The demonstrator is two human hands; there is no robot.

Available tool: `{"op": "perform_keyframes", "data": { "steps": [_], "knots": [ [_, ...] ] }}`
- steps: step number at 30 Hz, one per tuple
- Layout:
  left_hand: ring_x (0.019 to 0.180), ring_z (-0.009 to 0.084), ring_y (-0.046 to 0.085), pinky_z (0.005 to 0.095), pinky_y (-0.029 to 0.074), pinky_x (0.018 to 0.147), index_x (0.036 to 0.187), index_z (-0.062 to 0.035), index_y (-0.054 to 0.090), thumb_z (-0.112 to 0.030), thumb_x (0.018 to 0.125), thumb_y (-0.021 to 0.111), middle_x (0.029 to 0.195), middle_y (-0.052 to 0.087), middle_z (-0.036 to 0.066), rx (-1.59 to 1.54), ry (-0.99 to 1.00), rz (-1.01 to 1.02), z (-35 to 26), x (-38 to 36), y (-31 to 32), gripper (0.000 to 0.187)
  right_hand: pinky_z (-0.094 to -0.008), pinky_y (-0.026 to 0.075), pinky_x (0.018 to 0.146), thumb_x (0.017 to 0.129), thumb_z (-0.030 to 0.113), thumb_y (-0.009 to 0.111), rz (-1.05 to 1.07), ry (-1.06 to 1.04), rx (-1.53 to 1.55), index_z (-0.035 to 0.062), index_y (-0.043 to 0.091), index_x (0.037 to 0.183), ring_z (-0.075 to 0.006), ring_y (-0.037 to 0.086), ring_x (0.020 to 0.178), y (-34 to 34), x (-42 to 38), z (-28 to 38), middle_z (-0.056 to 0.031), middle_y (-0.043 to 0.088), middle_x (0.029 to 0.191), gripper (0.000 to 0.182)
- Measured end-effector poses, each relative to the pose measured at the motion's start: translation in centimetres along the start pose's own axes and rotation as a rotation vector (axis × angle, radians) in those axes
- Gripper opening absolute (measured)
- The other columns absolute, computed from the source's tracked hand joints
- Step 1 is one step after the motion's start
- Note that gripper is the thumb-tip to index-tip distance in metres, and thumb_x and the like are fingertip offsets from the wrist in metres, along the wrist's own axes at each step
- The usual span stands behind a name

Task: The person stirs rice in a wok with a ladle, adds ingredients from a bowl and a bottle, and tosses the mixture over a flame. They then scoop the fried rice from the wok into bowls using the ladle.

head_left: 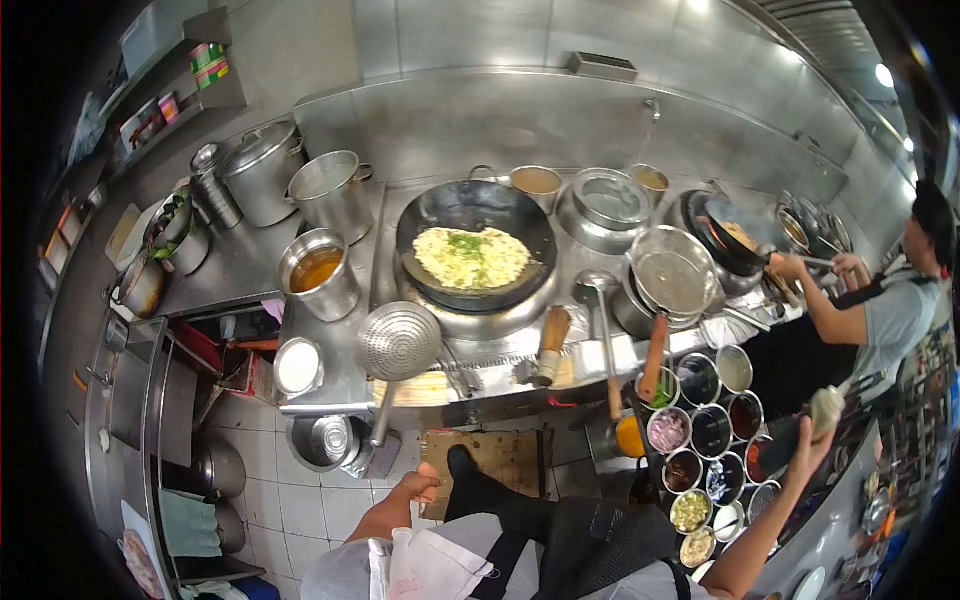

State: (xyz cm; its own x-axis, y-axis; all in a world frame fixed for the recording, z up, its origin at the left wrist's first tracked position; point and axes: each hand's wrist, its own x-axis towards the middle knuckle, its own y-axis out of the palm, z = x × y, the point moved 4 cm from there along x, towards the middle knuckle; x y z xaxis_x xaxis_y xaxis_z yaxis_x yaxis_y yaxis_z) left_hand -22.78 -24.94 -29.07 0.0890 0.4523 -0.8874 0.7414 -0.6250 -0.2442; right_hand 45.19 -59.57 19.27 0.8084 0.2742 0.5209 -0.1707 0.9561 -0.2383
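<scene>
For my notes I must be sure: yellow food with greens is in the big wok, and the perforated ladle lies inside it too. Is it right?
No: the head view shows the perforated ladle outside the big wok, in front of it. The yellow food with greens is in the wok.

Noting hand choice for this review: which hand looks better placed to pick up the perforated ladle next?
Left, I'd judge: the left hand is nearer the perforated ladle, while the right hand is far across, seemingly holding a pale container.
</scene>
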Motion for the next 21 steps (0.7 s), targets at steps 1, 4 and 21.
{"op": "perform_keyframes", "data": {
  "steps": [1,4,21],
  "knots": [
    [0.075,0.0229,0.072,0.0356,0.06,0.057,0.108,0.0045,0.067,-0.036,0.066,0.089,0.099,0.07,0.017,-0.042,0.012,-0.047,-0.5,-0.3,-1.9,0.062,-0.0325,0.043,0.101,0.09,0.021,0.074,0.111,-0.009,0.069,0.0,0.05,0.138,-0.0192,0.058,0.113,5.1,0.3,2.0,-0.0102,0.06,0.126,0.058],
    [0.073,0.0244,0.071,0.0365,0.059,0.057,0.109,0.0029,0.067,-0.035,0.065,0.09,0.102,0.069,0.016,-0.105,-0.009,-0.115,1.7,0.9,-6.9,0.062,-0.0316,0.043,0.099,0.086,0.014,0.073,0.397,-0.057,0.003,-0.0006,0.051,0.136,-0.0177,0.057,0.112,19.4,0.4,7.9,-0.0091,0.06,0.125,0.056],
    [0.081,0.0192,0.068,0.0354,0.056,0.071,0.095,-0.0023,0.073,-0.041,0.065,0.09,0.095,0.071,0.01,-0.549,-0.085,-0.164,20.0,1.3,-14.5,0.052,-0.0455,0.055,0.086,0.066,0.047,0.081,1.256,-0.545,-0.871,0.0084,0.063,0.121,-0.0367,0.069,0.099,65.7,-9.8,17.6,-0.0201,0.071,0.105,0.069]
  ]
}}
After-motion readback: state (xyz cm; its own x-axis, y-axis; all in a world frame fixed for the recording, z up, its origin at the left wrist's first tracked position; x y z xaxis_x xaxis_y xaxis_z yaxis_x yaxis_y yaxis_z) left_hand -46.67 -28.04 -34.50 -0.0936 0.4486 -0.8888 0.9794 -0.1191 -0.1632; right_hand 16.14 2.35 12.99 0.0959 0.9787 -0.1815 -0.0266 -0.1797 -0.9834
